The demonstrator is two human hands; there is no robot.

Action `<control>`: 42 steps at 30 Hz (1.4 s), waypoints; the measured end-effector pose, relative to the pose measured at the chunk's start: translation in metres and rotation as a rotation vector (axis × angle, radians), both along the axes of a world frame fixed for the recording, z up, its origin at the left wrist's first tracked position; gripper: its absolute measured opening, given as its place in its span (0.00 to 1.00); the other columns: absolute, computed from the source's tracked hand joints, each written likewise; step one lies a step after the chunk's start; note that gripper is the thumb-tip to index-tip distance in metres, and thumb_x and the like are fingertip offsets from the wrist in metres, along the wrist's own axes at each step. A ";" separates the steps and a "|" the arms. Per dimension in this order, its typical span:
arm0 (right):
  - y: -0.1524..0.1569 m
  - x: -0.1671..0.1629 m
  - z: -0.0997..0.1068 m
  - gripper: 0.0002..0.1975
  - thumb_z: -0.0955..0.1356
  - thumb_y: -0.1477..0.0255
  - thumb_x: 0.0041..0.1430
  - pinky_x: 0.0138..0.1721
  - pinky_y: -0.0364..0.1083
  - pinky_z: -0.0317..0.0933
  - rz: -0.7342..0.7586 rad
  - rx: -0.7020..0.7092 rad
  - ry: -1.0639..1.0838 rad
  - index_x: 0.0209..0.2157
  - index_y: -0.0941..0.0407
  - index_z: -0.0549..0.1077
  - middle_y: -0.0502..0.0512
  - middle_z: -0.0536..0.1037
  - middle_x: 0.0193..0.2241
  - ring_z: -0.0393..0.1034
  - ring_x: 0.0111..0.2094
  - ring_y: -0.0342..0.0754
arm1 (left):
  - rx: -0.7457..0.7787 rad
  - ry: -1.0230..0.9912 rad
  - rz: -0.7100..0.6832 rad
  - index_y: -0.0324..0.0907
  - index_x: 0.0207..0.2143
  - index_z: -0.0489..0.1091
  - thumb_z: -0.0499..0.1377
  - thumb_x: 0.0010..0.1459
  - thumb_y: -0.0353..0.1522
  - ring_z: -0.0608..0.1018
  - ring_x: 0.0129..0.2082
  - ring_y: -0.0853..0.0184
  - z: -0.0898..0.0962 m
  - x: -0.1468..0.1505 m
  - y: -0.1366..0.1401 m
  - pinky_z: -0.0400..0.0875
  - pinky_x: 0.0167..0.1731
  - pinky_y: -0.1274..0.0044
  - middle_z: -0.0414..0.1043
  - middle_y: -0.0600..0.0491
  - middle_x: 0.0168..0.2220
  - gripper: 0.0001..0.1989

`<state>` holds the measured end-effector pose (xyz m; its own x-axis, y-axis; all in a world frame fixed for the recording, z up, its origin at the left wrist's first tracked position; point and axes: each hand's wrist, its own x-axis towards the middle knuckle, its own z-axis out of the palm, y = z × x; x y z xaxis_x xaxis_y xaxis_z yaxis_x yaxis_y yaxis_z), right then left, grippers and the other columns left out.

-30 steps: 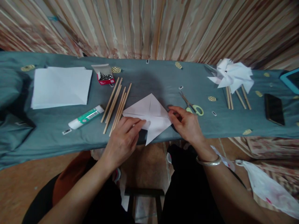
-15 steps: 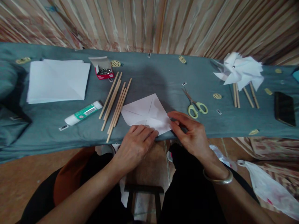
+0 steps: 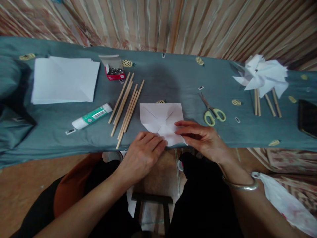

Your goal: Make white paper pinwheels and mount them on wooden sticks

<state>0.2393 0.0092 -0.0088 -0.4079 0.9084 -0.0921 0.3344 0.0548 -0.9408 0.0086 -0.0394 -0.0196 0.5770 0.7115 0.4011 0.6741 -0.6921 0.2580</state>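
Head view: just beyond the left hand (image 3: 147, 152) (pinching or not, I cannot tell), under its fingertips, lies a square, slit, white paper sheet (image 3: 163, 115); the right hand (image 3: 205, 138), fingers apart, touches it.

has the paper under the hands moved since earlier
Yes. The paper has turned clockwise against the tablecloth; a pineapple print, hidden earlier, now shows beyond its far edge.

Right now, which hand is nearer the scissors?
Right. The right hand is just on the near side of the scissors, close to their handles. The left hand is farther off to their left, at the white paper's near edge.
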 end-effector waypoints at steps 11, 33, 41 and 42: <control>0.001 -0.015 -0.007 0.02 0.72 0.71 0.54 0.52 0.55 0.66 -0.085 0.088 -0.074 0.29 0.52 0.80 0.55 0.80 0.44 0.74 0.49 0.52 | -0.039 0.015 -0.004 0.34 0.45 0.73 0.53 0.63 0.24 0.75 0.44 0.59 0.001 0.002 -0.004 0.69 0.40 0.69 0.77 0.46 0.44 0.11; 0.001 -0.041 -0.004 0.05 0.69 0.76 0.55 0.48 0.57 0.67 -0.138 0.444 -0.443 0.26 0.55 0.76 0.60 0.77 0.47 0.71 0.47 0.55 | -0.070 -0.052 0.018 0.30 0.51 0.69 0.55 0.62 0.24 0.76 0.44 0.57 0.001 0.002 -0.007 0.76 0.43 0.66 0.74 0.39 0.50 0.15; 0.000 -0.044 -0.002 0.05 0.69 0.75 0.55 0.50 0.58 0.66 -0.143 0.453 -0.503 0.26 0.54 0.74 0.60 0.77 0.48 0.71 0.48 0.57 | -0.083 0.009 0.006 0.32 0.49 0.71 0.53 0.63 0.24 0.76 0.46 0.57 0.000 0.005 -0.006 0.76 0.42 0.66 0.75 0.41 0.51 0.13; 0.000 -0.044 -0.002 0.05 0.69 0.76 0.55 0.50 0.58 0.66 -0.144 0.454 -0.506 0.26 0.54 0.74 0.60 0.77 0.48 0.71 0.48 0.57 | -0.083 0.008 0.004 0.32 0.49 0.71 0.53 0.63 0.24 0.76 0.46 0.57 0.000 0.005 -0.006 0.76 0.43 0.66 0.75 0.42 0.51 0.13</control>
